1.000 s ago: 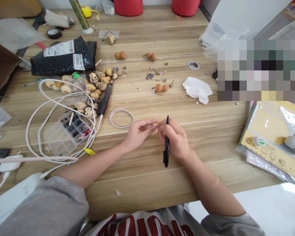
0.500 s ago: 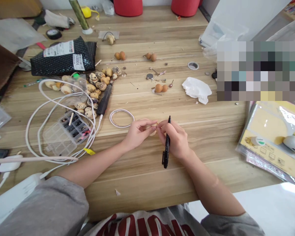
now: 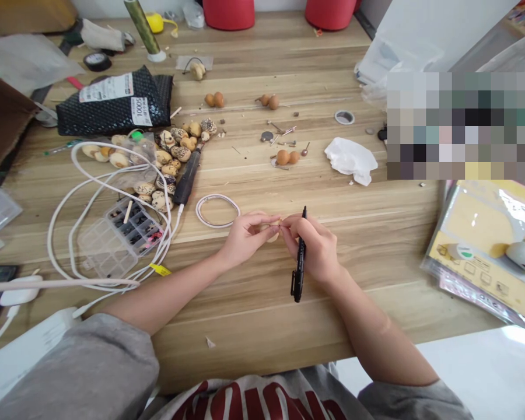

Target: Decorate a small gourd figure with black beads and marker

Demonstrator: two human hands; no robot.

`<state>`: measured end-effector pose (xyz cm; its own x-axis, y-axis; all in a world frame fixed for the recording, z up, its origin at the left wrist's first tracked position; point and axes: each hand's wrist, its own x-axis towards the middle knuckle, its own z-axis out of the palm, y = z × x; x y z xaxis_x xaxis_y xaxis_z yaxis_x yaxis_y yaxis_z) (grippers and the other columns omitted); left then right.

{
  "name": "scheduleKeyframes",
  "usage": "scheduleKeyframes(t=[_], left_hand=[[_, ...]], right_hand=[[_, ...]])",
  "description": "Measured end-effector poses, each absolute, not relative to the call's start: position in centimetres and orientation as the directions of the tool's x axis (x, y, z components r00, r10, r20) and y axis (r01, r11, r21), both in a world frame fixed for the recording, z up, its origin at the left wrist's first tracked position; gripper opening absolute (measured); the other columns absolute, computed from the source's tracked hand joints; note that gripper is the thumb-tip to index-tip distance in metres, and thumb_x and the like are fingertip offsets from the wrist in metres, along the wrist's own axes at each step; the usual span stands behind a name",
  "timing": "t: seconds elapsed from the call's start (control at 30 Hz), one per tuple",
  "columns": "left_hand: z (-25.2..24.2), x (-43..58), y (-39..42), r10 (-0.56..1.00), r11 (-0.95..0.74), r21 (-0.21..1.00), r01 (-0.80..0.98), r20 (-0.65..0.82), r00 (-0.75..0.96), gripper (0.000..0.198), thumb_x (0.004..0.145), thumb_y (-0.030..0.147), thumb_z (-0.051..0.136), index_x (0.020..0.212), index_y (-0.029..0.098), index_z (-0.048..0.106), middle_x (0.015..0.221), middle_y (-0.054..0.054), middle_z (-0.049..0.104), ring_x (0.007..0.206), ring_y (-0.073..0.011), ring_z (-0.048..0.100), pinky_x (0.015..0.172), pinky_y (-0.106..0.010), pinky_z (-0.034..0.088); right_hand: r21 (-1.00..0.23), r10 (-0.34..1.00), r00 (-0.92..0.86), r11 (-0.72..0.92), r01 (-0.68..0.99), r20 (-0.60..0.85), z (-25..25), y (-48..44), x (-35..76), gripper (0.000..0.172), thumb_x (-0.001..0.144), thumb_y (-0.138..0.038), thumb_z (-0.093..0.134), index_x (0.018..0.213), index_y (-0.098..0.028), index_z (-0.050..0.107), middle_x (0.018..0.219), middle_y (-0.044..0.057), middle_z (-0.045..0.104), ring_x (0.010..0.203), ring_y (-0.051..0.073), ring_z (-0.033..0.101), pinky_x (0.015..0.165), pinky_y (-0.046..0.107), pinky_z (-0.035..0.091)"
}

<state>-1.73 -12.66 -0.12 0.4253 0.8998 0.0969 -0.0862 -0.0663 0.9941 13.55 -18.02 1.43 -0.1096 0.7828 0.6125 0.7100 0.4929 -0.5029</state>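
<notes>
My left hand is closed, with thumb and fingertips pinching a small pale rounded object just above the wooden table. Fingers cover most of that object, so its exact kind stays hidden. My right hand is closed too and meets the left at the fingertips, touching the object's right end. A black marker pen is tucked in the right hand's fingers, its thin end pointing away from me and its clip end toward me. Beyond the left hand lies a pale ring-shaped coil.
Small patterned gourds are piled at left beside a black rotary tool. Looped white cable surrounds a compartment box. Ahead lie brown gourds, loose metal bits and crumpled tissue. Packaged sheets sit at right.
The marker pen has shifted very slightly to the right with the right hand. Both hands keep their hold at the same place, and the things on the table have not moved.
</notes>
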Motion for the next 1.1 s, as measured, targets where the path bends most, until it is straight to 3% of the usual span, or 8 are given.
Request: scheduleKeyframes(t=[0.6,1.1], left_hand=[[-0.06,-1.73,-12.7,0.897,-0.038,0.996,-0.085,0.071,0.435,0.023,0.07,0.03,0.074,0.09,0.019,0.075,0.076,-0.006,0.066,0.072,-0.0141,0.058,0.067,-0.028,0.045],[-0.3,-1.72,-12.72,0.906,-0.042,0.997,-0.071,0.068,0.417,0.022,0.069,0.028,0.075,0.089,0.019,0.075,0.079,-0.006,0.069,0.077,-0.0153,0.06,0.071,-0.028,0.046]], right_hand=[[-0.592,0.824,-0.048,0.446,0.671,0.565,1.53,-17.96,13.5,0.028,0.081,-0.005,0.051,0.066,-0.021,0.034,0.068,-0.002,0.061,0.064,0.01,0.059,0.057,0.02,0.043],[-0.561,0.818,-0.058,0.443,0.699,0.573,1.44,-17.93,13.53,0.024,0.082,-0.008,0.049,0.065,-0.021,0.038,0.064,-0.001,0.059,0.063,0.011,0.058,0.056,0.02,0.042]])
